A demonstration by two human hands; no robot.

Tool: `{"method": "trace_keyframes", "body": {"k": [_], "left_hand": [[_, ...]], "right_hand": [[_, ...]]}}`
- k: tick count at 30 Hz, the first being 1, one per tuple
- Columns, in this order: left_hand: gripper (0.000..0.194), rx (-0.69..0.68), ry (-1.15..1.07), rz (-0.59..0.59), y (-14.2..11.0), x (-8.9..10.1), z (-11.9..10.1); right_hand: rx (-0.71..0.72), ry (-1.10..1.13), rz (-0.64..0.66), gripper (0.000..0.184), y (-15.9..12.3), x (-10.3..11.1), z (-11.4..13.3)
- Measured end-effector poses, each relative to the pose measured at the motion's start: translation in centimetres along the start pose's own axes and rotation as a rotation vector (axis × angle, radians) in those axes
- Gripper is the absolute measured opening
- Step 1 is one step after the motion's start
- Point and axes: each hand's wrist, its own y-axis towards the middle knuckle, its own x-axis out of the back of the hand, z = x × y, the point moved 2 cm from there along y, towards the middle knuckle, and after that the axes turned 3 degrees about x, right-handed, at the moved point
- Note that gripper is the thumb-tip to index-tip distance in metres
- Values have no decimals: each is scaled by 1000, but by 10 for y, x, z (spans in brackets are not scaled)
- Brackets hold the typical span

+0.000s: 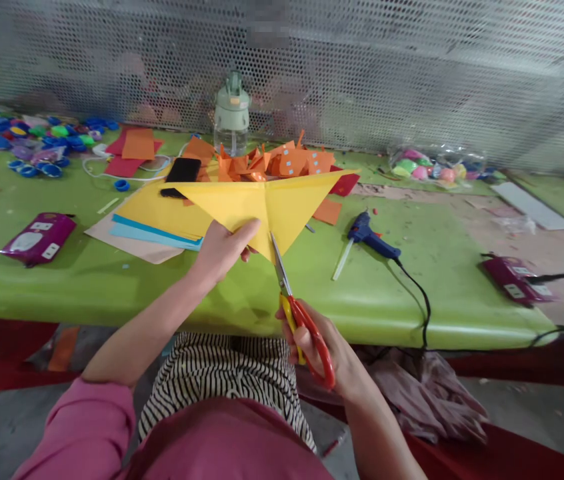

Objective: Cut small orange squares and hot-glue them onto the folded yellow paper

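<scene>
A yellow sheet of paper [295, 203], folded into a triangle with its point towards me, is pinched in my left hand [227, 247], the thumb lying on top. A crease runs down its middle. My right hand [325, 347] grips scissors [319, 350] with red and yellow handles. Their blades lie at the lower point of the paper, along the crease. Beneath and to the left are sheets of yellow, blue and pale pink paper [149, 250]. Behind the triangle lies a heap of folded orange paper pieces [282, 161].
A blue glue gun [372, 239] with a trailing cord lies to the right. Purple packets [39, 239] sit at both sides. A bottle [232, 113], a black phone [183, 172], colourful caps [52, 143] and a bag of coloured balls [432, 165] stand towards the perforated metal screen [342, 73].
</scene>
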Motion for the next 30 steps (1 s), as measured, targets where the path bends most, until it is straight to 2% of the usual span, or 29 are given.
{"method": "trace_keyframes", "body": {"k": [9, 14, 21, 27, 30], "left_hand": [[14, 30, 9, 8, -5, -4, -1], [10, 65, 1, 12, -4, -4, -2], [8, 71, -27, 18, -3, -6, -3], [8, 86, -16, 8, -5, -6, -4], [9, 97, -12, 3, -6, -6, -4]], "right_hand": [[92, -59, 11, 68, 3, 2, 4], [101, -92, 2, 69, 4, 2, 6], [106, -49, 11, 62, 4, 0, 7], [-10, 105, 4, 44, 3, -1, -9], [-3, 84, 3, 50, 3, -1, -7]]}}
